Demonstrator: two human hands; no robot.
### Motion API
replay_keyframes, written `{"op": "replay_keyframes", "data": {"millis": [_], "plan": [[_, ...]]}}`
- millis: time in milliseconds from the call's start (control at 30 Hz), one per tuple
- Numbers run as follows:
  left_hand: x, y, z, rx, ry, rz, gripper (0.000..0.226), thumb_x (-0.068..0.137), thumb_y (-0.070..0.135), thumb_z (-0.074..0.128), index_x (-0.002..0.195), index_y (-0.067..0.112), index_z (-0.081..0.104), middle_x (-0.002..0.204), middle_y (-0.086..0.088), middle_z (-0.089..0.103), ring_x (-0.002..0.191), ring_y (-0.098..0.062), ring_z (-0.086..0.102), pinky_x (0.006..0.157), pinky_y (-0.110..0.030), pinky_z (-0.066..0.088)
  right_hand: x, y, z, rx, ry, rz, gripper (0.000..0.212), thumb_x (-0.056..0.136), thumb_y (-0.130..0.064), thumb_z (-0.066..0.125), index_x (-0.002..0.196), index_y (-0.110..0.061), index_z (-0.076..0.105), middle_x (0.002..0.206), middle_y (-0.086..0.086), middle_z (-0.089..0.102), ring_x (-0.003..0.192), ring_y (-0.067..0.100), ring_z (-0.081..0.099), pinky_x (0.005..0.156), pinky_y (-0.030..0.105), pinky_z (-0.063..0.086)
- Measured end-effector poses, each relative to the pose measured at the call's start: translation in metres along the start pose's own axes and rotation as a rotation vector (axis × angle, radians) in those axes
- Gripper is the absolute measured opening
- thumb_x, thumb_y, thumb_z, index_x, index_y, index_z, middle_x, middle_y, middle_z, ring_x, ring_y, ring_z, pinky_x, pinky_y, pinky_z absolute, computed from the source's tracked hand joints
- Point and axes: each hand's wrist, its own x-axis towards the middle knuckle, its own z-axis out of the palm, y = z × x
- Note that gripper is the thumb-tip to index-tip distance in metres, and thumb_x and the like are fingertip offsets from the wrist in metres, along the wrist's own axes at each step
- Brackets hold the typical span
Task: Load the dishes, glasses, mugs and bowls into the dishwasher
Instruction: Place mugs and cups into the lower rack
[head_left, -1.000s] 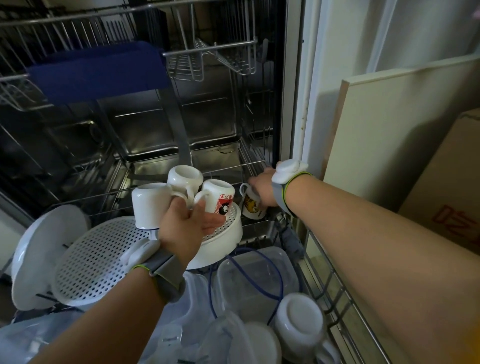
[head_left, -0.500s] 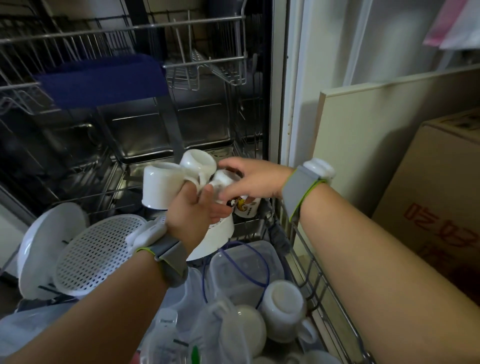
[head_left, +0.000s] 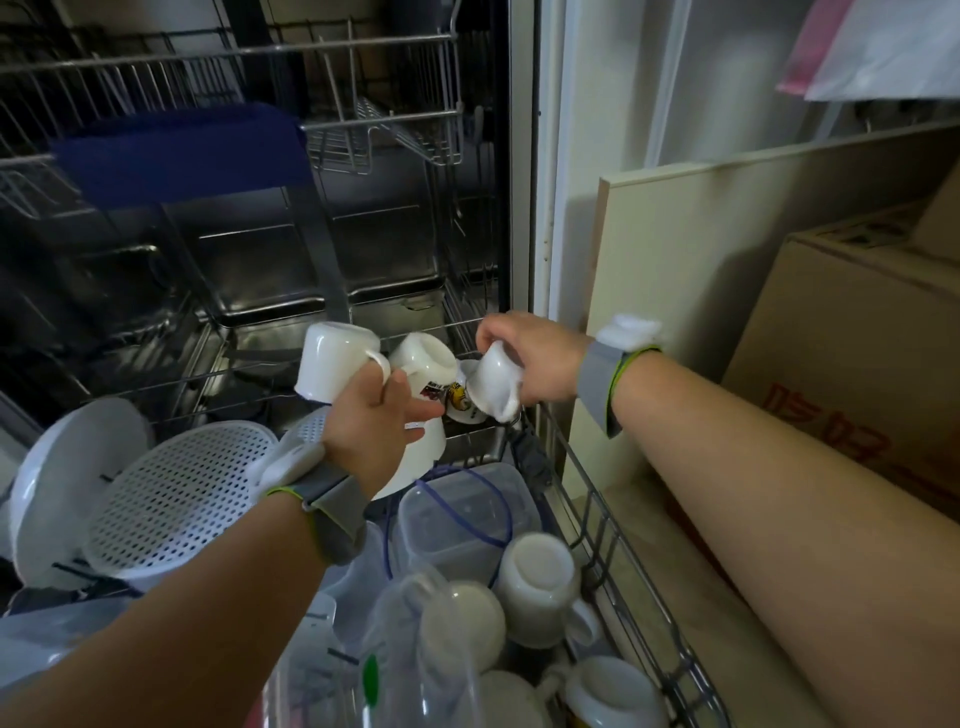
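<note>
White ceramic fills my view: my left hand (head_left: 371, 423) has its fingers hooked through the handles of two mugs, a plain white mug (head_left: 332, 361) tipped mouth-down to the left and a printed mug (head_left: 428, 366) with a red and black picture beside it, both held above the back of the lower rack (head_left: 613, 525). My right hand (head_left: 535, 358) is curled round a third white mug (head_left: 493, 387), tilted with its handle low, just beside the printed one and over the rack's far right corner. Behind it a cartoon mug (head_left: 460, 408) already sits in that corner, partly hidden. Nearer me in the rack stand a perforated white strainer (head_left: 176, 499) leaning against a white plate (head_left: 62, 483), a white bowl (head_left: 415, 457) under my left hand, a clear plastic container (head_left: 457, 514), and several upturned mugs (head_left: 540, 587) along the right side. Above, the upper rack (head_left: 234, 57) holds a dark blue tray (head_left: 182, 150). To the right of the dishwasher I see a pale board (head_left: 701, 249) and a cardboard box (head_left: 857, 364).
</note>
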Motion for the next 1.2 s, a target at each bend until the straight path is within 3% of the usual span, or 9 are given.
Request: {"op": "replay_keyframes", "data": {"millis": [167, 267, 433, 567, 700, 867, 967, 1067, 1200], "plan": [[0.0, -0.005, 0.0, -0.016, -0.01, -0.008, 0.018, 0.105, 0.018, 0.032, 0.1, 0.004, 0.041, 0.102, -0.026, 0.066, 0.087, -0.017, 0.066, 0.082, -0.036, 0.054, 0.01, 0.004, 0.011, -0.331, -0.076, -0.226, 0.051, 0.086, -0.018, 0.063, 0.135, -0.02, 0.048, 0.13, 0.004, 0.052, 0.116, 0.026, 0.047, 0.093, 0.034, 0.041], [0.003, -0.009, -0.002, -0.024, -0.006, -0.024, 0.02, 0.105, 0.019, 0.034, 0.087, 0.01, 0.039, 0.103, -0.027, 0.066, 0.093, -0.026, 0.067, 0.09, -0.044, 0.052, 0.016, 0.001, 0.017, -0.432, -0.174, -0.31, 0.05, 0.086, -0.017, 0.063, 0.134, -0.016, 0.049, 0.132, 0.008, 0.05, 0.118, 0.029, 0.048, 0.096, 0.035, 0.04], [0.004, -0.012, -0.001, -0.085, 0.005, -0.035, 0.021, 0.105, 0.015, 0.034, 0.085, 0.01, 0.036, 0.102, -0.029, 0.063, 0.093, -0.033, 0.066, 0.09, -0.045, 0.05, 0.017, -0.005, 0.031, -0.524, -0.299, -0.341, 0.056, 0.088, -0.011, 0.061, 0.14, -0.016, 0.042, 0.141, 0.008, 0.042, 0.126, 0.028, 0.045, 0.099, 0.037, 0.041], [0.005, -0.014, -0.005, -0.092, -0.01, -0.035, 0.023, 0.105, 0.012, 0.033, 0.081, 0.011, 0.035, 0.103, -0.028, 0.061, 0.094, -0.032, 0.065, 0.092, -0.047, 0.049, 0.017, -0.007, 0.031, -0.528, -0.265, -0.363, 0.053, 0.089, -0.01, 0.058, 0.139, -0.013, 0.042, 0.14, 0.01, 0.042, 0.125, 0.028, 0.044, 0.097, 0.035, 0.039], [0.007, -0.013, -0.006, -0.115, -0.042, -0.025, 0.024, 0.105, 0.009, 0.03, 0.081, 0.014, 0.035, 0.098, -0.022, 0.059, 0.092, -0.029, 0.064, 0.09, -0.047, 0.048, 0.012, -0.005, 0.016, -0.401, -0.14, -0.35, 0.049, 0.086, -0.004, 0.056, 0.133, -0.01, 0.047, 0.131, 0.011, 0.046, 0.114, 0.03, 0.049, 0.082, 0.031, 0.037], [0.01, -0.021, -0.006, -0.131, -0.043, -0.029, 0.01, 0.105, 0.013, 0.032, 0.099, 0.007, 0.037, 0.098, -0.021, 0.062, 0.076, -0.009, 0.068, 0.07, -0.028, 0.057, 0.006, -0.013, 0.009, -0.384, -0.163, -0.356, 0.052, 0.079, 0.002, 0.058, 0.128, -0.013, 0.05, 0.127, 0.006, 0.047, 0.107, 0.027, 0.049, 0.071, 0.026, 0.028], [0.012, -0.024, -0.006, -0.085, -0.037, -0.026, 0.014, 0.105, 0.015, 0.034, 0.106, 0.003, 0.041, 0.102, -0.018, 0.063, 0.074, -0.006, 0.068, 0.066, -0.023, 0.058, 0.003, -0.018, 0.006, -0.409, -0.208, -0.352, 0.049, 0.08, 0.0, 0.055, 0.127, -0.013, 0.05, 0.127, 0.005, 0.047, 0.107, 0.025, 0.048, 0.07, 0.024, 0.025], [0.012, -0.023, -0.003, -0.072, -0.037, -0.023, 0.014, 0.105, 0.018, 0.033, 0.097, 0.009, 0.04, 0.108, -0.021, 0.063, 0.082, -0.011, 0.067, 0.073, -0.029, 0.058, 0.003, -0.02, 0.015, -0.463, -0.264, -0.373, 0.046, 0.082, -0.004, 0.057, 0.127, -0.013, 0.05, 0.128, 0.005, 0.046, 0.111, 0.025, 0.048, 0.072, 0.023, 0.027], [0.011, -0.024, -0.001, -0.043, -0.017, -0.008, 0.013, 0.105, 0.018, 0.033, 0.102, 0.007, 0.041, 0.108, -0.021, 0.065, 0.083, -0.01, 0.068, 0.073, -0.029, 0.058, 0.0, -0.019, 0.021, -0.442, -0.251, -0.33, 0.045, 0.086, -0.008, 0.056, 0.13, -0.011, 0.047, 0.131, 0.007, 0.044, 0.115, 0.027, 0.047, 0.074, 0.024, 0.027]]}}
